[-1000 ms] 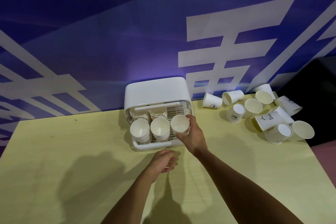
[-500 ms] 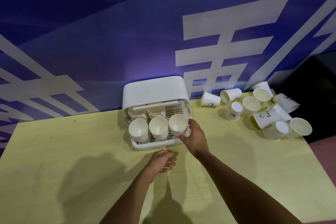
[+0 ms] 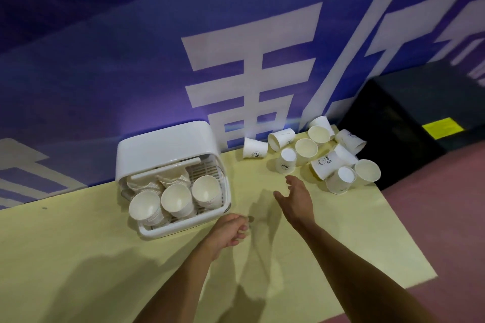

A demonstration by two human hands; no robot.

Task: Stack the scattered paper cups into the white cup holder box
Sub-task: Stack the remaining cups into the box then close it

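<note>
White cup holder box (image 3: 168,144) sits at the back of the yellow table (image 3: 78,257), lid swung up and back, front open twd the person. Inside the box: 3 cup stacks side by side, mouths tilted up and fwd: left stack (image 3: 144,207), middle stack (image 3: 176,199), right stack (image 3: 206,190). More stacked cups lie behind them under the lid, hard to make out. R hand (image 3: 296,196) is off to the right of the box, apart from it, fingers spread and relaxed, thumb out, holding nothing; it's between the box and the scattered cups (image 3: 305,148), touching neither. Those cups are a loose cluster well right of the box, nr the table's back corner: some on their sides, some mouth up, a couple bottom up, several touching. One printed cup (image 3: 330,165) lies on its side in the cluster. L hand (image 3: 229,231) is just in front of the box's front right corner, fingers loosely curled in, nothing seen in it. Behind the box, a blue banner (image 3: 105,73) w/ big white characters. Far right of the box, past the cups, a black cabinet (image 3: 420,102) w/ a yellow label.
</note>
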